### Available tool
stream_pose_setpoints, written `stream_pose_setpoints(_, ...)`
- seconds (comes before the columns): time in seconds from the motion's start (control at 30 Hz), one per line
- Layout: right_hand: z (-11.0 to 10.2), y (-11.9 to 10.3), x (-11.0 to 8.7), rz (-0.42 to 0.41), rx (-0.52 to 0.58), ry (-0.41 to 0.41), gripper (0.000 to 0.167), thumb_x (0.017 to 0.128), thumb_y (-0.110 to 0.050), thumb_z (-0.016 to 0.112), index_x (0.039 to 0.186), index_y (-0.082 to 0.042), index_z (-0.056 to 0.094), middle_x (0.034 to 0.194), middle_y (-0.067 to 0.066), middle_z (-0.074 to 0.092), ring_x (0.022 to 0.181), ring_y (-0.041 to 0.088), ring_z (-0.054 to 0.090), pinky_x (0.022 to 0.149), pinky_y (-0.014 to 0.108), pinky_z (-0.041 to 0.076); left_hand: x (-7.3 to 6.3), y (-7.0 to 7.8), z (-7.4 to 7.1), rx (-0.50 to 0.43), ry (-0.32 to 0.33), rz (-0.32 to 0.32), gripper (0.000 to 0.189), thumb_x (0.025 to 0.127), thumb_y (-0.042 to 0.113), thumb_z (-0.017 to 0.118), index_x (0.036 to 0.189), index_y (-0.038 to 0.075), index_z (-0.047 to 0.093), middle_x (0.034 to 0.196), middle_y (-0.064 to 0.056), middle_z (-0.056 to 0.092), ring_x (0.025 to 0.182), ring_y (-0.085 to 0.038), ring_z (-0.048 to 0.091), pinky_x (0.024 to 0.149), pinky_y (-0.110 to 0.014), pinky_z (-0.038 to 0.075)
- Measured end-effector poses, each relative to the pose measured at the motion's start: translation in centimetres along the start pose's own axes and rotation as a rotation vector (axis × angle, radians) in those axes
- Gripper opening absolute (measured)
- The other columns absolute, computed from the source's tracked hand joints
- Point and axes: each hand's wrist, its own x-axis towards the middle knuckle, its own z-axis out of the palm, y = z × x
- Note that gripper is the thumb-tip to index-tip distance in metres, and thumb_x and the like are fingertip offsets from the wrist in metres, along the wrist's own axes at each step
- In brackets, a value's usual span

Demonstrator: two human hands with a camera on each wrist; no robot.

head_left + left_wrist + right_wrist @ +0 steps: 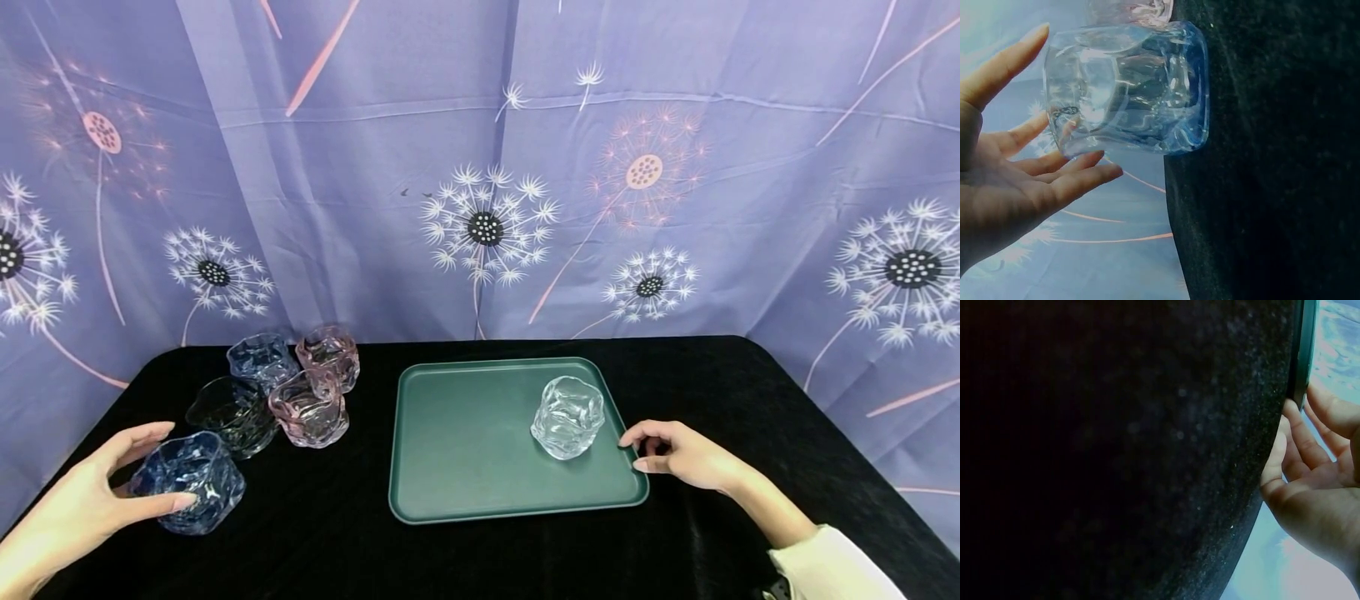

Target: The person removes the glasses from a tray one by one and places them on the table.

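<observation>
A blue glass tumbler (pixel 193 483) stands on the black cloth at the near left. Around its upper part is my left hand (pixel 97 496), thumb on the near side and fingers on the far side. In the left wrist view these fingers (pixel 1079 181) are spread, and background shows between them and the glass. My right hand (pixel 678 454) pinches the right rim of a green tray (pixel 465 450). In the right wrist view the fingertips lie on both sides of that rim (pixel 1301 356). A clear glass tumbler (pixel 567 418) stands on the tray's right part.
Behind the left hand stand a dark grey tumbler (pixel 232 417), another blue tumbler (pixel 262 358) and two pink tumblers (pixel 309 412), close together. A black cloth (pixel 330 525) covers the table. A purple curtain with dandelions (pixel 375 208) hangs at the back and sides.
</observation>
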Motion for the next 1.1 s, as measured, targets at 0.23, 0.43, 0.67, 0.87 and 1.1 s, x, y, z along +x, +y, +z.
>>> stream_pose_setpoints(0.23, 0.0, -0.1, 0.0, -0.015, -0.001, 0.001, 0.026, 0.084, -0.008, 0.064, 0.106, 0.002, 0.058, 0.078, 0.007, 0.052, 0.068, 0.009, 0.048, 0.056, 0.023, 0.044, 0.1, 1.6, 0.0, -0.017, 0.038, -0.001, 0.084, 0.075, 0.024, 0.076, 0.136, -0.007, 0.027, 0.127, -0.035, 0.033, 0.110, -0.048, 0.030, 0.076, -0.070, 0.031)
stream_pose_setpoints(0.43, 0.1, 0.0, 0.0, -0.041, -0.006, 0.005, 0.025, 0.083, -0.007, 0.064, 0.105, 0.002, 0.059, 0.078, 0.006, 0.052, 0.069, 0.008, 0.049, 0.056, 0.023, 0.044, 0.4, 2.9, 0.0, -0.029, 0.069, 0.035, 0.084, 0.075, 0.024, 0.076, 0.137, -0.005, 0.028, 0.127, -0.034, 0.034, 0.111, -0.048, 0.031, 0.084, -0.070, 0.024)
stream_pose_setpoints(0.67, 0.0, 0.0, -0.1, -0.042, -0.013, 0.007, 0.025, 0.083, -0.009, 0.064, 0.105, 0.001, 0.059, 0.078, 0.006, 0.053, 0.069, 0.008, 0.049, 0.056, 0.023, 0.044, 1.4, 4.5, 0.3, -0.050, 0.082, 0.100, 0.090, 0.075, 0.024, 0.076, 0.143, 0.002, 0.022, 0.131, -0.033, 0.032, 0.116, -0.051, 0.029, 0.084, -0.070, 0.024)
stream_pose_setpoints(0.87, 0.0, 0.0, -0.1, -0.037, -0.014, 0.007, 0.025, 0.083, -0.010, 0.065, 0.106, 0.001, 0.059, 0.078, 0.006, 0.052, 0.069, 0.008, 0.049, 0.056, 0.023, 0.044, 2.0, 6.0, 0.7, -0.041, 0.087, 0.154, 0.090, 0.073, 0.025, 0.078, 0.143, 0.006, 0.025, 0.131, -0.027, 0.037, 0.117, -0.047, 0.032, 0.084, -0.066, 0.029)
stream_pose_setpoints(1.1, 0.1, 0.1, 0.0, -0.046, -0.020, 0.006, 0.025, 0.083, -0.009, 0.064, 0.105, 0.001, 0.059, 0.078, 0.004, 0.052, 0.068, 0.008, 0.048, 0.056, 0.023, 0.044, 2.7, 7.7, 1.5, -0.077, 0.059, 0.201, 0.090, 0.074, 0.023, 0.077, 0.144, 0.006, 0.022, 0.131, -0.027, 0.038, 0.118, -0.045, 0.035, 0.086, -0.062, 0.032)
